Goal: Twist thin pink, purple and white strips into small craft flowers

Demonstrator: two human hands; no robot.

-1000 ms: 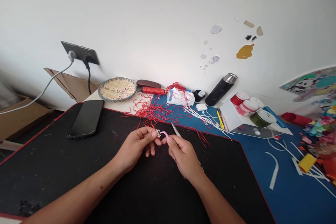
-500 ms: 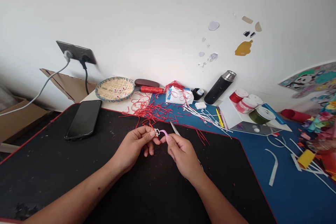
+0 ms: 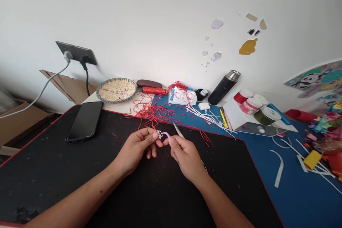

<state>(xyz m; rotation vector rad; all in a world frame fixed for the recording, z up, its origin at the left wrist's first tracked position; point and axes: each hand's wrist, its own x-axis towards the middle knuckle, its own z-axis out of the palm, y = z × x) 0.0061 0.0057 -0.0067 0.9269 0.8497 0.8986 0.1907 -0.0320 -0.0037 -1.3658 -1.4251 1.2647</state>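
Illumination is bright and diffuse; shadow under the left hand [image 3: 135,151] is faint; wide-angle distortion bends the frame edges.

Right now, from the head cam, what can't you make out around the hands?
Head view:
- Pointed metal tool: the right hand hides its lower part, so tweezers or scissors cannot be told.
- White looped knot at the left hand's fingertips: too small to trace.
- Colored paper scraps: cut off by the right edge.

One left hand [image 3: 135,151], one right hand [image 3: 187,158], one phone [image 3: 84,121], one flask [image 3: 222,88].
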